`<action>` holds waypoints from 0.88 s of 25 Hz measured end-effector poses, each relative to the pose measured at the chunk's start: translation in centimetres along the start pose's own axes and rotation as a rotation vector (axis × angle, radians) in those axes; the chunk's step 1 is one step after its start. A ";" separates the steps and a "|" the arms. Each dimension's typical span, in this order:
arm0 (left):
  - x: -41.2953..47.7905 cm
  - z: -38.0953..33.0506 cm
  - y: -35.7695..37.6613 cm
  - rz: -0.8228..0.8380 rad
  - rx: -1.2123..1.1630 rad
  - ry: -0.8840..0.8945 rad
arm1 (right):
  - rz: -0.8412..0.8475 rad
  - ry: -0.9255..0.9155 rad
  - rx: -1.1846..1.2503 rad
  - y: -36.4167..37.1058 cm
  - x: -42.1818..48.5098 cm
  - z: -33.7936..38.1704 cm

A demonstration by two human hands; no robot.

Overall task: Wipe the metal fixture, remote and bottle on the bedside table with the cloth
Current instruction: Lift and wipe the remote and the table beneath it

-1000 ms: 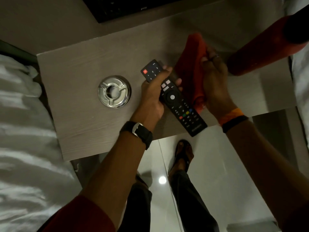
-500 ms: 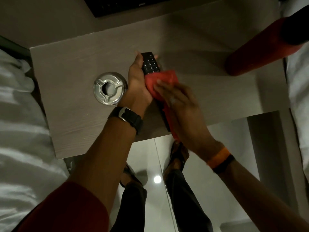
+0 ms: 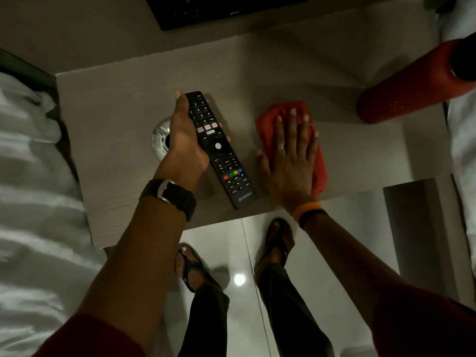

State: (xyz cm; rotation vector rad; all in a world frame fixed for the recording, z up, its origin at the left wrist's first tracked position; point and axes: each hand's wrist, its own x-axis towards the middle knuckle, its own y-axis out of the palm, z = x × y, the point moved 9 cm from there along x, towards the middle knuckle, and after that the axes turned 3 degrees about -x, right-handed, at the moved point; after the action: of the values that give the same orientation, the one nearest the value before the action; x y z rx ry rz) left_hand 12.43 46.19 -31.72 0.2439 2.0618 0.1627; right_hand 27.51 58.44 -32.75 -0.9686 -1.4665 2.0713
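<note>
At the near edge of the bedside table (image 3: 108, 202), the remote (image 3: 219, 150) is held face up, its near end projecting close to that edge. If the hold is loosened here, the remote could tip off onto the tiled floor (image 3: 219, 233); the cause would be its overhang and the one-sided grasp.

The left hand (image 3: 184, 140) is closed around the remote's left side, thumb along the far end, fingertips just visible past the right side. Whether the remote rests on the table or is lifted slightly clear of it cannot be determined from this view.

To the right, the right hand (image 3: 291, 155) is laid flat and fully spread, palm down, on the red cloth (image 3: 319, 166), which is pressed against the tabletop. Nothing is gripped; the cloth is only pinned. The cloth's near corner lies at the table edge, so a sliding stroke toward the near side could drag it off.

Just behind the left hand, the metal fixture (image 3: 159, 140) is partly hidden, touching or nearly touching the wrist side of the hand. It could be knocked if the left hand is swung left.

At the far right, the red bottle (image 3: 401, 91) stands well apart from both hands, untouched. A wide sweep of the cloth could topple it.
</note>
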 end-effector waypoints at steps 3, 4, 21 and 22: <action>-0.2 -0.9 -1.0 0.021 -0.045 -0.002 | -0.091 0.041 -0.026 0.2 4.2 2.5; -0.3 -1.0 -0.9 0.040 -0.033 -0.006 | -0.121 0.048 -0.016 -0.1 5.9 3.5; 0.3 -3.9 3.1 0.013 0.166 0.119 | 0.005 -0.634 -0.136 1.8 -2.8 2.2; 0.6 -3.3 3.6 -0.003 0.180 0.134 | 0.033 -0.665 -0.116 2.0 -4.5 1.8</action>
State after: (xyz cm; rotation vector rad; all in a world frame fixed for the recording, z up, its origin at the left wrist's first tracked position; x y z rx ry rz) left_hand 9.64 49.77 -29.83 0.3485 2.2121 -0.0099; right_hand 29.28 53.53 -32.93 -0.3347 -1.9014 2.4903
